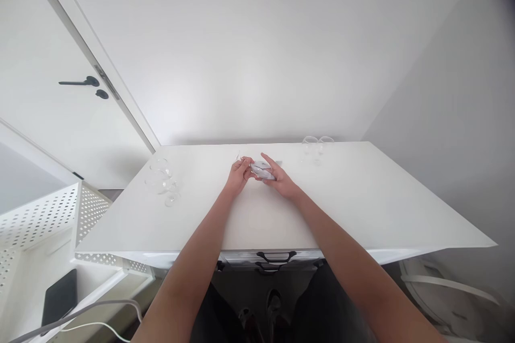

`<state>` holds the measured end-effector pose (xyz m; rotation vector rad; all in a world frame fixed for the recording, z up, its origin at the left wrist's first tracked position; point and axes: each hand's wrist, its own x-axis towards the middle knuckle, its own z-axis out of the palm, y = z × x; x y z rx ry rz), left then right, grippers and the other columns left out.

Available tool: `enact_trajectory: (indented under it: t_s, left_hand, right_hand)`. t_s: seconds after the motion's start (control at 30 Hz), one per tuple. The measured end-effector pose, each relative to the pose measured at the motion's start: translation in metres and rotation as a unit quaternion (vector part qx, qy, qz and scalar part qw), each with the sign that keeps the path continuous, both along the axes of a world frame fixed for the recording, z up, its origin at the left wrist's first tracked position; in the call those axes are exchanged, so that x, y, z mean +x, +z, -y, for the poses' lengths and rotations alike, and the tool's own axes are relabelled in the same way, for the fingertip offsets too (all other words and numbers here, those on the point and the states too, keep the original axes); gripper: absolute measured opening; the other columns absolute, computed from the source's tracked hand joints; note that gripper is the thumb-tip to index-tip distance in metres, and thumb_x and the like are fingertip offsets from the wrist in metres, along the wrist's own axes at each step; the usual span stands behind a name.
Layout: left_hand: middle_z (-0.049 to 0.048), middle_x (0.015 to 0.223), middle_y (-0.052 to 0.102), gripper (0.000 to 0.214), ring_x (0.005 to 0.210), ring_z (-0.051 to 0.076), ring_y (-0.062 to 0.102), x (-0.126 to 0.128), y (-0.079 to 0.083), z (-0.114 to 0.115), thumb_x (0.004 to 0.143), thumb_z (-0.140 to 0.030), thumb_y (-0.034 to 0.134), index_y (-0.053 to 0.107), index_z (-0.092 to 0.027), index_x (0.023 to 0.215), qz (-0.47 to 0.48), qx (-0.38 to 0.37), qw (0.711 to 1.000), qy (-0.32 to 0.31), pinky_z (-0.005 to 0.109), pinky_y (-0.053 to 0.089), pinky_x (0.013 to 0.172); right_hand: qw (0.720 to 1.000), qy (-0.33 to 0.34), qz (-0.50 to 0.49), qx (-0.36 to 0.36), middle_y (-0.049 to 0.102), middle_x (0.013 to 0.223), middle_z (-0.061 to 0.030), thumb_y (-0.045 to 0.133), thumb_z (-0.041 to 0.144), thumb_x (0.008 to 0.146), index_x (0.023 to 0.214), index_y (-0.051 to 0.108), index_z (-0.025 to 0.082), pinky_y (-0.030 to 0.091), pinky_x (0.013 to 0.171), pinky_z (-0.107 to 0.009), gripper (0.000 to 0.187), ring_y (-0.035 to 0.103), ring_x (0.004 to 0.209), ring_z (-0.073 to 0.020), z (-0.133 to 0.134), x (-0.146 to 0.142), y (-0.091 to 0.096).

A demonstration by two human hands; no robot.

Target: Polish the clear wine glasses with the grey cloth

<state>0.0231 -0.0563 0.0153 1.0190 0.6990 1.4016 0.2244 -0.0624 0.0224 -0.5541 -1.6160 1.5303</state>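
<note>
Over the middle of the white tabletop [261, 214], a clear stemmed glass [260, 168] is held on its side between my two hands. My left hand [240, 174] is closed around the stem end, with the glass's foot partly showing past the fingers. My right hand [278, 177] wraps the bowl end, thumb on the far side. Something pale grey, like a cloth, shows at the bowl by my right fingers; whether it lies inside or around the glass I cannot tell.
Several clear stemmed glasses [163, 185] stand at the table's left. Two more glasses [317, 144] are at the back right, near the wall. A white door with a black handle [80, 82] is at left. Black drawer handles [276, 257] face me below the front edge.
</note>
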Motion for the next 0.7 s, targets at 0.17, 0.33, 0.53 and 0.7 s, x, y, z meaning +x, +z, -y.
enact_trajectory:
  t_s: [0.17,0.33,0.53,0.7]
  left_hand:
    - [-0.0041,0.059,0.047,0.04,0.061,0.01,0.052,0.001,0.002,-0.003,0.087,-0.057,0.078,0.077,-0.018,0.095,-0.011,-0.002,1.0,0.023,0.029,0.063,0.071]
    - [0.0043,0.09,0.068,0.048,0.093,0.018,0.068,0.003,-0.003,-0.003,0.08,-0.049,0.087,0.076,-0.021,0.118,-0.061,0.021,0.998,0.023,0.035,0.062,0.085]
    - [0.0092,0.114,0.075,0.044,0.099,0.021,0.069,-0.002,-0.003,-0.002,0.081,-0.051,0.085,0.078,-0.022,0.115,-0.079,0.052,0.994,0.046,0.039,0.055,0.094]
    - [0.0117,0.138,0.069,0.042,0.114,0.025,0.067,0.002,0.005,0.001,0.084,-0.047,0.084,0.077,-0.024,0.118,-0.067,0.09,0.994,0.002,0.037,0.051,0.1]
  right_hand:
    - [0.991,-0.061,-0.086,-0.083,0.074,0.109,-0.0016,0.09,0.032,0.072,0.148,0.051,0.033,0.06,0.089,-0.041,0.085,0.07,0.087,-0.02,-0.012,0.001,-0.006]
    - [0.991,-0.122,-0.043,-0.015,0.074,0.113,-0.0019,0.085,0.033,0.077,0.138,0.058,0.033,0.059,0.092,-0.04,0.067,0.07,0.091,-0.02,-0.009,-0.003,-0.007]
    - [0.997,-0.017,-0.056,-0.049,0.069,0.136,-0.0045,0.079,0.019,0.074,0.156,0.04,0.039,0.054,0.109,-0.051,0.094,0.065,0.124,-0.0253,0.002,-0.001,0.006]
    - [0.98,0.027,-0.139,-0.137,0.072,0.127,-0.0027,0.078,0.014,0.069,0.157,0.037,0.042,0.056,0.106,-0.061,0.101,0.067,0.12,-0.0262,-0.001,0.005,0.007]
